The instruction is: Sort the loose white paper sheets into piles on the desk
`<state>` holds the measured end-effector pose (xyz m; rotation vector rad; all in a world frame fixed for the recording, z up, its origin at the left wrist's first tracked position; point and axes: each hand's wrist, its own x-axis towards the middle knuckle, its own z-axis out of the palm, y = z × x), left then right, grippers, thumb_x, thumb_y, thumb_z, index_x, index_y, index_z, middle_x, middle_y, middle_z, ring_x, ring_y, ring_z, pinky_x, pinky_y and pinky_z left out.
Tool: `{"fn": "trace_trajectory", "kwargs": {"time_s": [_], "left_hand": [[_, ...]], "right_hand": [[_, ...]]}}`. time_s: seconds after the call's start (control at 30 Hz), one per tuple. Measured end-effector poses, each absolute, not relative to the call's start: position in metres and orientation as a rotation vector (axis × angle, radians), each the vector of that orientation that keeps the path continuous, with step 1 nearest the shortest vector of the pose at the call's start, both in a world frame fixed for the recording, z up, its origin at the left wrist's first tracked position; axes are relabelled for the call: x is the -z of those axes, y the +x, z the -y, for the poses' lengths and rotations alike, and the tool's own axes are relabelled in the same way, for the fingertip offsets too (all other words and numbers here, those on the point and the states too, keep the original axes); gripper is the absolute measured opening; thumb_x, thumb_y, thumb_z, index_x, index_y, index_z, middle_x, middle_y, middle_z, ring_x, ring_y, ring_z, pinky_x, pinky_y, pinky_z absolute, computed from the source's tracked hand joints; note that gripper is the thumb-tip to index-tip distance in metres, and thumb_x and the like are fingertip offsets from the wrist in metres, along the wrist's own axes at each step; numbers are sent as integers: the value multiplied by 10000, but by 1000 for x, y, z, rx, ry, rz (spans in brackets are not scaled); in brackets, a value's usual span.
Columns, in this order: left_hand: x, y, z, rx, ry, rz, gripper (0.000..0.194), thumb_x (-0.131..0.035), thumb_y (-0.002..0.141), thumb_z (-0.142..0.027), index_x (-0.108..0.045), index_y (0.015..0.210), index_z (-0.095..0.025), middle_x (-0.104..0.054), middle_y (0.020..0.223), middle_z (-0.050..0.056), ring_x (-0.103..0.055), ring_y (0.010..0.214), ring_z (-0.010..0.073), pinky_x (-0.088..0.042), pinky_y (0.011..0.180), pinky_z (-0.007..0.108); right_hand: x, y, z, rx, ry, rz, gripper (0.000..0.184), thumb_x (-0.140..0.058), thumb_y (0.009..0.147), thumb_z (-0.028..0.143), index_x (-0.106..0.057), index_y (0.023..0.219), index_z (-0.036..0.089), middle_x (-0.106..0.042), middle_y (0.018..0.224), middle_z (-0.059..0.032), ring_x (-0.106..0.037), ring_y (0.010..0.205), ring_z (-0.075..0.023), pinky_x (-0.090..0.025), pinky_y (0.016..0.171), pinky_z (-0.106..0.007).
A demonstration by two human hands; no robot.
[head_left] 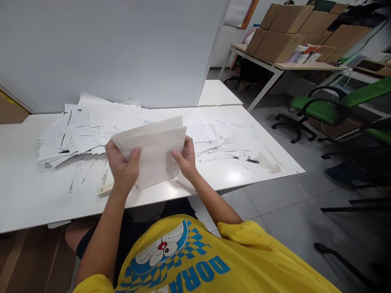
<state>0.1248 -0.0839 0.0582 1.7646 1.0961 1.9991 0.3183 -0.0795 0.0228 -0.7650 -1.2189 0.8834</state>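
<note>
Between my two hands is a folded sheet of white paper (154, 158), held up a little above the table's front part. My left hand (124, 165) grips its left side, with the thumb in front and the fingers behind. On the right side, my right hand (185, 159) pinches the paper the same way. Behind it to the left lies a wide, loose pile of white papers (88, 126), some with dark marks. A smaller spread of papers (220, 142) is on the right, with a lined or printed sheet (200, 133) among them.
The white table (24, 175) meets a tall pale panel (106, 49) at its back. A small cream-coloured strip (104, 189) lies near the front edge. Cardboard boxes (277, 44) sit on another table, and green chairs (324, 108) stand at right.
</note>
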Motion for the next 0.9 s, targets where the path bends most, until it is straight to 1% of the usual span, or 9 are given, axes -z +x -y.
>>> {"fn": "trace_trajectory", "kwargs": {"time_s": [0.07, 0.13, 0.2, 0.23, 0.33, 0.4, 0.53, 0.77, 0.9], "left_hand": [[-72, 125, 79, -2073, 1748, -1015, 562, -767, 853, -501, -482, 1277, -266, -597, 1222, 69, -627, 1154, 202, -529, 1022, 367], [-85, 124, 76, -2134, 1747, -916, 586, -784, 849, -469, -484, 1311, -269, -574, 1323, 78, -608, 1201, 193, -527, 1033, 354], [-91, 121, 74, -2100, 1759, -834, 627, -796, 849, -441, -474, 1367, -291, -537, 1423, 74, -593, 1247, 193, -525, 1043, 354], [-91, 119, 74, -2052, 1763, -806, 664, -800, 847, -443, -460, 1401, -315, -545, 1430, 66, -602, 1242, 194, -530, 1038, 356], [-73, 116, 79, -1866, 1720, -797, 727, -787, 853, -481, -421, 1470, -361, -660, 1268, 55, -672, 1104, 192, -565, 975, 353], [-55, 116, 84, -1795, 1659, -874, 694, -767, 870, -484, -445, 1463, -327, -692, 1188, 68, -690, 1056, 197, -573, 947, 346], [-32, 118, 91, -1779, 1617, -1062, 598, -757, 869, -512, -530, 1358, -252, -663, 1211, 99, -670, 1121, 232, -553, 983, 372], [-32, 120, 85, -1803, 1703, -1075, 473, -756, 870, -480, -570, 1223, -227, -654, 1080, 66, -660, 1020, 209, -551, 951, 375], [-27, 119, 86, -1807, 1708, -1063, 484, -744, 871, -505, -573, 1221, -219, -657, 1107, 81, -661, 1042, 217, -550, 956, 376]], "right_hand": [[-27, 324, 82, -952, -764, 1280, 566, -755, 793, 627, -560, 1196, 281, -670, 1206, -81, -640, 1161, -266, -538, 1005, -440], [-28, 329, 86, -1068, -817, 1345, 485, -729, 823, 603, -621, 1158, 270, -707, 1165, -79, -659, 1145, -269, -541, 1001, -444], [-24, 330, 91, -1123, -903, 1342, 434, -704, 840, 601, -669, 1109, 262, -738, 1111, -79, -675, 1114, -271, -553, 982, -445], [-20, 330, 93, -1118, -935, 1312, 426, -701, 840, 603, -684, 1092, 260, -747, 1099, -78, -679, 1105, -272, -557, 977, -446], [-7, 330, 97, -1083, -956, 1216, 434, -715, 824, 613, -702, 1074, 258, -759, 1105, -74, -680, 1104, -276, -560, 984, -448], [1, 331, 98, -1108, -940, 1216, 461, -739, 809, 612, -700, 1101, 257, -757, 1139, -78, -673, 1129, -282, -553, 1007, -453], [8, 330, 97, -1156, -931, 1223, 525, -791, 773, 596, -662, 1154, 259, -730, 1202, -95, -654, 1176, -287, -534, 1043, -466], [10, 328, 93, -1162, -920, 1210, 538, -785, 767, 611, -637, 1146, 259, -721, 1195, -100, -652, 1171, -289, -530, 1037, -459], [12, 329, 94, -1173, -915, 1246, 523, -734, 804, 634, -653, 1160, 259, -741, 1161, -90, -657, 1171, -292, -526, 1026, -451]]}}
